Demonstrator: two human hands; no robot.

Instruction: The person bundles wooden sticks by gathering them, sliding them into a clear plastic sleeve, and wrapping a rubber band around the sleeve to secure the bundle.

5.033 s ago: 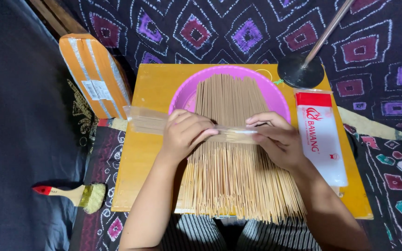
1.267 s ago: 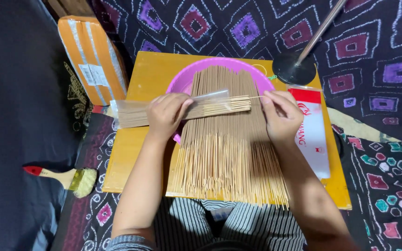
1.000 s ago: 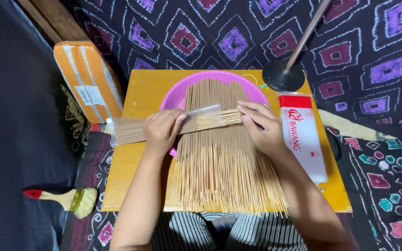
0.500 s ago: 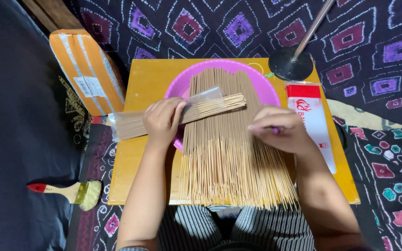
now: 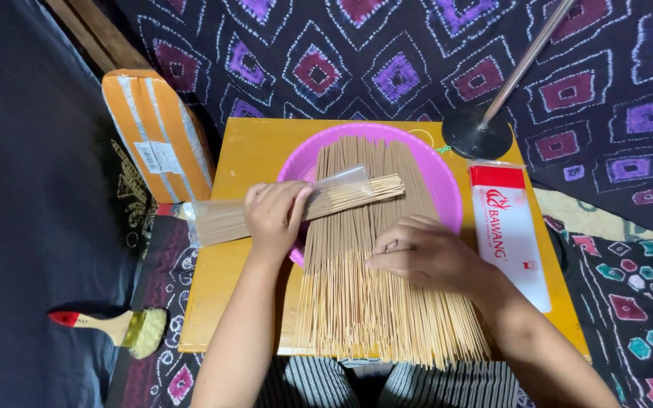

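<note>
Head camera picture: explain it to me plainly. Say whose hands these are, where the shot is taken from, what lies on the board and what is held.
There is no machine here. A person wears a camera on the head, so the one picture looks straight down at their own two bare hands.

A yellow wooden board bears a pink plastic basin. A wide spread of incense sticks lies across basin and board. A white and red packet rests at the board's right side, beside a round black stand base.

The left hand grips a small bundle of sticks in a clear plastic sleeve, laid crosswise. The right hand lies flat on the spread sticks.

Off the board lie an orange parcel and a paintbrush.
</note>
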